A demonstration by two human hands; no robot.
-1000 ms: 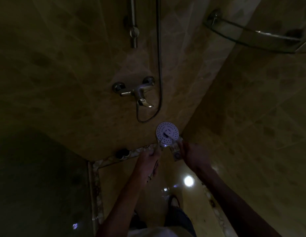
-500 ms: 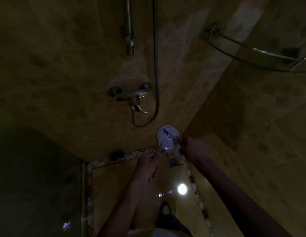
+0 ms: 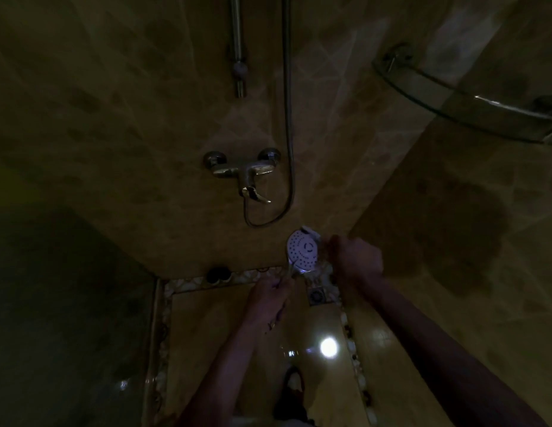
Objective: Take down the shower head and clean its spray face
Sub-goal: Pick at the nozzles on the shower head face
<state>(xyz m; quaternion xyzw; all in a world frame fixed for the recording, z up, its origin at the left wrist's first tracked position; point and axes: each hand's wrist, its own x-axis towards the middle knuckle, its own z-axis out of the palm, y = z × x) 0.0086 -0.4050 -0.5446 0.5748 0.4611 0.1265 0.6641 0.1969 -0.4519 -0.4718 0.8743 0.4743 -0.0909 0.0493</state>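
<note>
Left hand point(image 3: 268, 298) grips shower head point(image 3: 303, 251); right hand point(image 3: 356, 260) beside.

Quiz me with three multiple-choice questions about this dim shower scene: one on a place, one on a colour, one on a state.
1. Where is the round white shower head?
A. on the rail
B. between both hands
C. on the floor

2. The spray face's colour?
A. white
B. black
C. red

3. The left hand?
A. hanging idle
B. flat on the wall
C. gripping the shower head's handle

Answers: B, it sits between the left hand and the right hand; A, it shows pale with dark holes; C, fingers curl round the handle.
</note>
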